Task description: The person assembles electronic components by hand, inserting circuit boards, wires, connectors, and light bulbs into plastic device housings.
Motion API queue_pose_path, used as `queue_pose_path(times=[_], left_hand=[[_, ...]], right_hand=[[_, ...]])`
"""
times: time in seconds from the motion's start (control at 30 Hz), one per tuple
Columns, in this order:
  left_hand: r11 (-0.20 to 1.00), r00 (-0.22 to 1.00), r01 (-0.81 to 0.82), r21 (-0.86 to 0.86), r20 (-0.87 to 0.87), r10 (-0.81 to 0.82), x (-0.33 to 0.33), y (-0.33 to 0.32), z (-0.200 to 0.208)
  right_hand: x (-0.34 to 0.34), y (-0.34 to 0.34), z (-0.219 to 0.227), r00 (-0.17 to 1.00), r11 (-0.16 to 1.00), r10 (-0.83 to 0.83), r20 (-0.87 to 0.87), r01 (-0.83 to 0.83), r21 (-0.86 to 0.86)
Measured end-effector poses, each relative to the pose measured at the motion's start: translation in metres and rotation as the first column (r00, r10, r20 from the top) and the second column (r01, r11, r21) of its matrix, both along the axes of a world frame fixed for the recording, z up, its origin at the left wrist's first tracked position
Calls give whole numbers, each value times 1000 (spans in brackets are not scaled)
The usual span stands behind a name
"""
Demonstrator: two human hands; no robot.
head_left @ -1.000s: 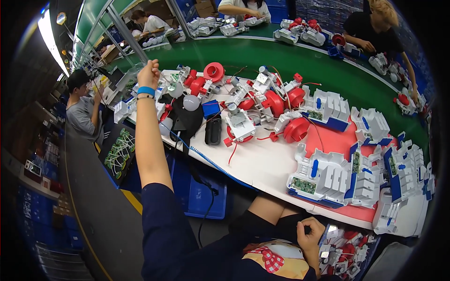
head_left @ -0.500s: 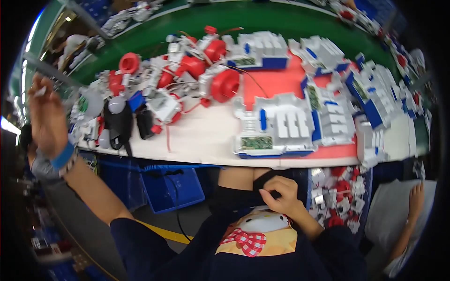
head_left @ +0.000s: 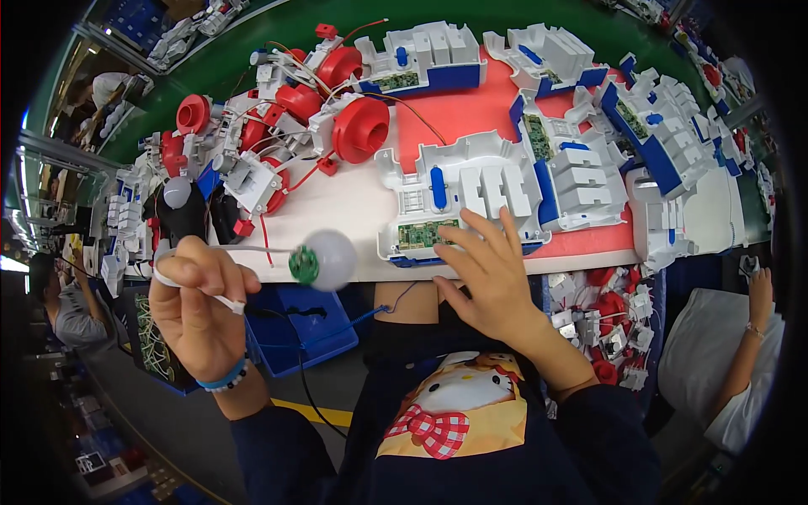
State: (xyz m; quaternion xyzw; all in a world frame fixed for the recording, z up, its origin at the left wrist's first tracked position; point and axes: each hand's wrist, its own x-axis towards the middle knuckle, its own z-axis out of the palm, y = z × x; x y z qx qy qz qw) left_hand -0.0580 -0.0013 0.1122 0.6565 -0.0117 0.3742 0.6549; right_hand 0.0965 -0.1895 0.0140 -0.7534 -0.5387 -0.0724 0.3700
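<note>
My left hand (head_left: pixel 200 307) is closed round a thin white cable (head_left: pixel 252 249), and a small white plug shows beside its fingers. From that cable a white dome-shaped part (head_left: pixel 338 260) with a round green circuit board (head_left: pixel 304 265) on its back hangs over the table's near edge. My right hand (head_left: pixel 492 282) has its fingers spread at the front edge of the nearest white plastic housing (head_left: pixel 497 189), just right of the housing's green circuit board (head_left: pixel 425 235). A blue capsule-shaped piece (head_left: pixel 438 187) is set in this housing.
More white-and-blue housings (head_left: pixel 581 181) stand on a red mat (head_left: pixel 429 126) to the right. Red round parts (head_left: pixel 360 130) with wires are heaped at the left. Below the table are a blue bin (head_left: pixel 307 332) and a box of red and white parts (head_left: pixel 602 328). People sit at both sides.
My left hand has come in from the far left, bringing the dome part on its cable. My right hand has risen from my lap to the near housing and its fingers have spread.
</note>
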Motion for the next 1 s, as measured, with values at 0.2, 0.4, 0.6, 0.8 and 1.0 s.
queue_pose_path(times=[0.2, 0.4, 0.6, 0.8, 1.0], left_hand=[[998, 997, -53, 19, -53, 54, 14, 3, -16], [997, 972, 51, -65, -227, -65, 41, 9, -63], [993, 936, 18, -117, -348, -58, 50, 9, -76], [983, 839, -72, -167, -543, -30, 60, 0, -85], [988, 762, 138, -69, -629, -150, 70, 0, -83]], right_hand=[[-11, -9, -60, 960, 997, -42, 278, 24, 70], [-12, -5, -69, 954, 980, -126, 271, 76, 186], [-14, -4, -69, 955, 975, -150, 257, 100, 198], [-13, -2, -70, 953, 973, -155, 260, 101, 210], [-13, -4, -71, 960, 972, -148, 236, 96, 216]])
